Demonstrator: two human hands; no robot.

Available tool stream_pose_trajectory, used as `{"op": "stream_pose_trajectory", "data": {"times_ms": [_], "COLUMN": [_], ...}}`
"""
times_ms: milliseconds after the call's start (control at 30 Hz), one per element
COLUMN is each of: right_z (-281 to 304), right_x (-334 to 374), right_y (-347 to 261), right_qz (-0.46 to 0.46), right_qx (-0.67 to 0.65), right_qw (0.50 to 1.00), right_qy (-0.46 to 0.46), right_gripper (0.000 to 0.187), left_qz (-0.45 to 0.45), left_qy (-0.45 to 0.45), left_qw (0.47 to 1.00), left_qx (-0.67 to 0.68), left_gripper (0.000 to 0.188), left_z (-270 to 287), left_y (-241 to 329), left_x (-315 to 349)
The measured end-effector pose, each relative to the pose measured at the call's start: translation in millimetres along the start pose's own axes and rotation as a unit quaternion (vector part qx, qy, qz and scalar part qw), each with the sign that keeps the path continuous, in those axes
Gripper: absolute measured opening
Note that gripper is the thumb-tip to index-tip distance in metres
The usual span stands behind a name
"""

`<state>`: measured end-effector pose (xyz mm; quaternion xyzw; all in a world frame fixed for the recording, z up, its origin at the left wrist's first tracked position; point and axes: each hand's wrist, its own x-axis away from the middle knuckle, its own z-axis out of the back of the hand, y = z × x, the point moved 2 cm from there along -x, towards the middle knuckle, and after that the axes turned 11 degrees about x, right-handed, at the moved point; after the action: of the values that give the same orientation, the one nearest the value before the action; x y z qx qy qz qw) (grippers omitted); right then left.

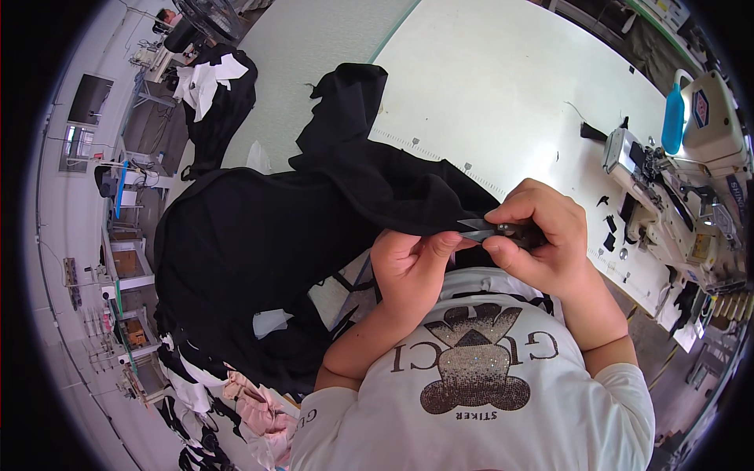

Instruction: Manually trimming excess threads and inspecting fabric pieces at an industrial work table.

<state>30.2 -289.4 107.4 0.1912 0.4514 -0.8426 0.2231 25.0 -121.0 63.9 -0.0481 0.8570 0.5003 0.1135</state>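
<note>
My left hand (410,265) pinches the edge of a large piece of black fabric (251,228) between thumb and fingers. The fabric drapes from there across the table and down to my left. Closed around a small pair of thread snips (477,231) is my right hand (547,234), close beside the left. The snips' blades point left at the fabric edge, next to my left thumb. Their two tips stand a little apart. Whether thread or cloth lies between the blades is too small to tell.
A sewing machine (675,177) stands at the right of the white table (503,71), with black scraps (609,235) near it. More black and white cloth (208,86) hangs at the far left, close to a fan (210,20). Pink fabric (263,416) lies at the lower left.
</note>
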Motion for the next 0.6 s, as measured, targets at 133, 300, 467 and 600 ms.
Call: {"op": "stream_pose_trajectory", "data": {"times_ms": [133,300,467,600], "right_z": [-0.9,-2.1,-3.2,-2.3], "right_x": [-2.2,-4.5,-2.8,-0.6], "right_y": [-2.0,-3.1,-2.6,-2.2], "right_qz": [0.0,0.003,0.005,0.002], "right_qx": [-0.004,-0.008,-0.013,-0.011], "right_qw": [1.0,1.0,1.0,1.0], "right_qy": [0.0,-0.003,-0.001,-0.002], "right_gripper": [0.021,0.021,0.02,0.018], "left_qz": [-0.001,0.002,0.016,0.016], "left_qy": [-0.012,-0.023,-0.012,-0.019], "left_qw": [1.0,1.0,0.999,0.999], "left_qx": [-0.016,0.018,0.033,0.03], "left_gripper": [0.012,0.011,0.01,0.01], "left_z": [-1.7,-8.4,-9.5,-2.9], "left_y": [1.9,7.9,7.9,2.8], "left_x": [-0.3,-2.2,-1.2,0.3]}}
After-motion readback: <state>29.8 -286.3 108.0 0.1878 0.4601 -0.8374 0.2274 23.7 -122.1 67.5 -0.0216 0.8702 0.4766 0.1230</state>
